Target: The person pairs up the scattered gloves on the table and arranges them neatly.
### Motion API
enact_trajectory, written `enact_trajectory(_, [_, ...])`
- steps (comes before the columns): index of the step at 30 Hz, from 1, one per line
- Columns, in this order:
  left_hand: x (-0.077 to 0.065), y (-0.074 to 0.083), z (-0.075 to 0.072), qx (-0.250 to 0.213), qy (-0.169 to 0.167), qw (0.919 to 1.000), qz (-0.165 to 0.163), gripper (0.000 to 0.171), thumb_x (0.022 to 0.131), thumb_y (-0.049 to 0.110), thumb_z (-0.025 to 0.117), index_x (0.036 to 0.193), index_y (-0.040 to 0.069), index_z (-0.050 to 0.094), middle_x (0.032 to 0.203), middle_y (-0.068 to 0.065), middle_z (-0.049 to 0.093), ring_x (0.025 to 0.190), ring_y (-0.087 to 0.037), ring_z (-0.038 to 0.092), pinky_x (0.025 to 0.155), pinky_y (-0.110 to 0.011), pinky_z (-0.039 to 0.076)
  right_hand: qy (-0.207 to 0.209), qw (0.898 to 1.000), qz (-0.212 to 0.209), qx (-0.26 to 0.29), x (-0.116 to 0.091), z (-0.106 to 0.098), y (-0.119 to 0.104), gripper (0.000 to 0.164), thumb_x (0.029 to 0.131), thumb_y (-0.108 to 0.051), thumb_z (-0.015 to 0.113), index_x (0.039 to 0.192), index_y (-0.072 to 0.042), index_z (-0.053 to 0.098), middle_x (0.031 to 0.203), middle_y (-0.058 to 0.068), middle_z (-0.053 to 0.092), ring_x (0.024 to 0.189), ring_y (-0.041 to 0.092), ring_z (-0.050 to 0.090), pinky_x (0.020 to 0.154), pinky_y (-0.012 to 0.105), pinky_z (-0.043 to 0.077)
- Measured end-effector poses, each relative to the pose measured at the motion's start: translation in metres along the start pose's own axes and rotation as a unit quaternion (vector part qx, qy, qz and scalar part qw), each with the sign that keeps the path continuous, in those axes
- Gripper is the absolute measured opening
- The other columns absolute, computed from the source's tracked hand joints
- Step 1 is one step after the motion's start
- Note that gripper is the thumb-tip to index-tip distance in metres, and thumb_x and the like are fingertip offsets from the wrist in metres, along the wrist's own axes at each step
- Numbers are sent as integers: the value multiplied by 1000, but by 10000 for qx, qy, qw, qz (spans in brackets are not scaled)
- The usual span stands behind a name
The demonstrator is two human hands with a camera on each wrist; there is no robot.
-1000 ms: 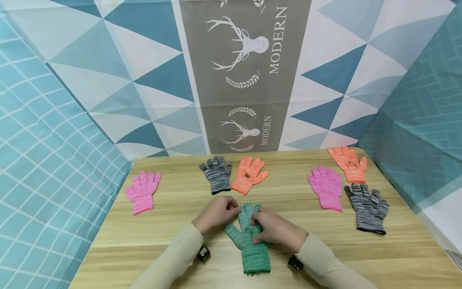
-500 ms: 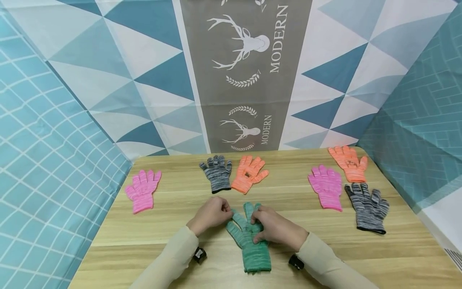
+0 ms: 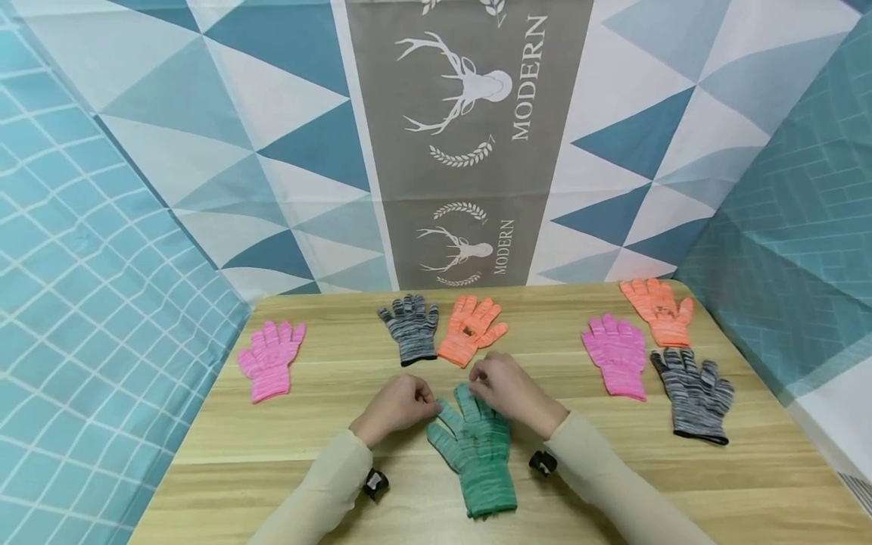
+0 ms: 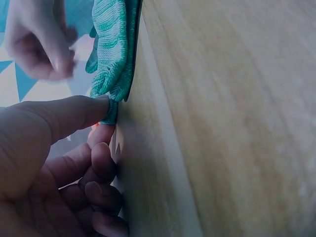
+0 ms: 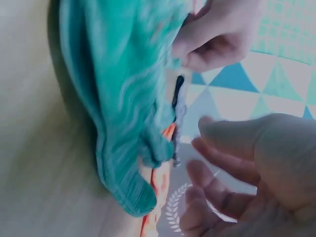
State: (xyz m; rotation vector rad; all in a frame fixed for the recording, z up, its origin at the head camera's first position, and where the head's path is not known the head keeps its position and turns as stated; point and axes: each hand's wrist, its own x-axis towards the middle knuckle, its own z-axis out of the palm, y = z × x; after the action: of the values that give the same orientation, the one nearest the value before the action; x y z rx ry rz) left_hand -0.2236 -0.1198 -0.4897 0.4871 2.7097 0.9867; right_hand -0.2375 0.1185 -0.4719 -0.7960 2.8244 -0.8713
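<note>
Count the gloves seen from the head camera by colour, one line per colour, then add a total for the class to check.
Pink gloves: 2
Grey gloves: 2
Orange gloves: 2
Green glove: 1 (cannot tell if another lies beneath)
Total: 7 visible

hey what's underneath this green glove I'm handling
The green glove lies over the wooden table, which shows around it. Wrist views show fabric layers at its edge. What it covers is hidden; I can't tell whether another glove is there.
</note>
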Motion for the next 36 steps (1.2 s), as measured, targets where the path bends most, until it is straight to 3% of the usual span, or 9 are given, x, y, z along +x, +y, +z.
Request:
enact_trajectory(2, [0,-1,-1,-47,-8,10000,-18,18,93,25,77,79,15,72,69,6,65,55,-6,51,54,-24,44,186,9996,-28,-208,9,1,2,8,94,-18,76,95,-9,76,88,3,65,79,14,57,68,31,51])
enact_trajectory(7, [1,-2,1,-135,-46,9999,-36,18,93,26,77,79,15,72,70,6,64,57,-7,51,54,-25,44,-192,9997,-80,-100,17,5,9,8,94,-17,76,90,-10,76,84,1,65,80,14,55,71,35,49])
enact_trajectory(11, [1,-2,2,-178,-68,9998,-57,19,93,28,77,79,15,72,69,6,64,56,-7,51,54,-25,44,-164,9997,-161,-31,16,7,11,10,93,-14,76,83,-15,75,83,-4,64,84,14,56,79,39,50])
enact_trajectory(21, [2,-1,2,-218,-33,9997,-109,19,93,28,77,79,16,72,67,6,62,55,-8,49,54,-25,43,-193,9980,-578,144,19,9,10,5,94,-13,75,95,-10,78,92,-2,69,91,16,61,88,42,52])
enact_trajectory(25, [2,-2,3,-254,-10,9997,-63,18,93,28,77,80,16,72,67,6,63,54,-7,49,54,-24,43,-205,9983,-531,120,21,12,10,5,93,-11,76,96,-7,78,92,0,70,89,16,63,81,36,55])
enact_trajectory(30, [0,-5,3,-294,19,9996,16,17,93,27,77,83,15,72,70,5,63,57,-8,50,55,-25,44,14,9997,-178,175,19,7,10,10,97,-11,71,105,-6,75,98,5,72,89,17,67,74,33,57])
enact_trajectory(36, [-8,-2,-2,-341,132,9993,40,18,95,25,75,101,8,70,74,2,62,61,-9,52,56,-26,45,157,9994,279,125,0,-11,13,12,97,-9,70,106,-3,75,97,6,69,84,16,64,71,32,56])
